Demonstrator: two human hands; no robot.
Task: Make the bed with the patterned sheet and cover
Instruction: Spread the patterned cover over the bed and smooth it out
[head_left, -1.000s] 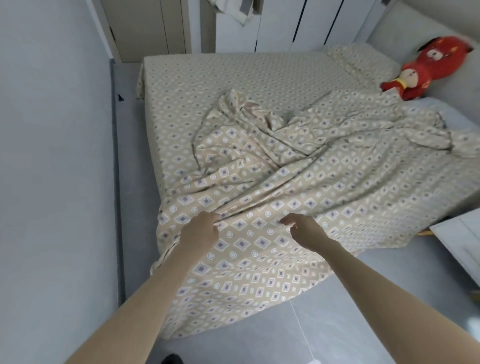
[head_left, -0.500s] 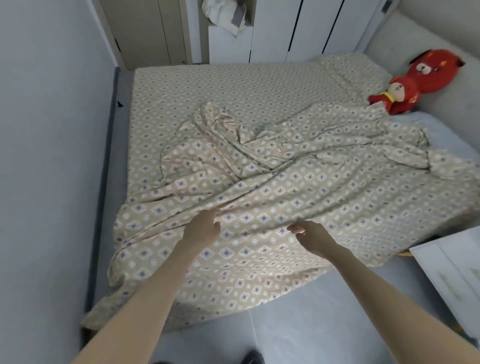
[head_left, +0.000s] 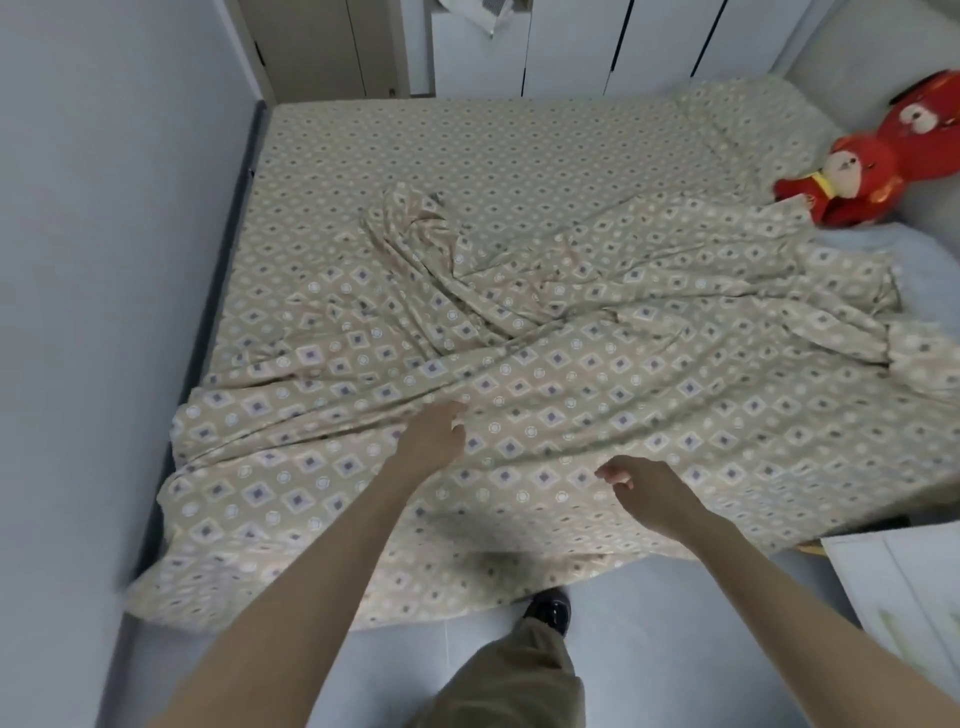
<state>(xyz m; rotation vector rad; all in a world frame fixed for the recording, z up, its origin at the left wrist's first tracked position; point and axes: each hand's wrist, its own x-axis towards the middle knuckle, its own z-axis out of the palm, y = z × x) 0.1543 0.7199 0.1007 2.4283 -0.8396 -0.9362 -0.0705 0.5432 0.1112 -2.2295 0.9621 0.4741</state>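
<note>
Plush toy (head_left: 862, 176): we see a red figure at the head of the bed, cut off by the right edge of the frame.
Blur: the near left corner of the cover (head_left: 571, 374) smears where it hangs by the wall (head_left: 104, 260), so we cannot trace its hem there.
Cabinet (head_left: 914, 587): only a white corner shows at the lower right, beside the bed.
Shoe (head_left: 548, 610): a dark toe sits on the floor (head_left: 649, 623), just at the cover's hanging edge.
Left hand (head_left: 434, 436): it lies knuckles up on the cover, its fingers tucked into a fold that it grips. Creases run out from that spot.
Right hand (head_left: 644, 488): its fingers curl loosely, with the tips just over the cloth. We cannot tell whether they pinch any of it.
Cover: the large-diamond fabric lies rumpled across the near half of the bed and spills over the foot toward the floor.
Sheet (head_left: 467, 156): the small-patterned layer lies flat on the far half, with the cover's bunched ridge on top of it near the middle.
</note>
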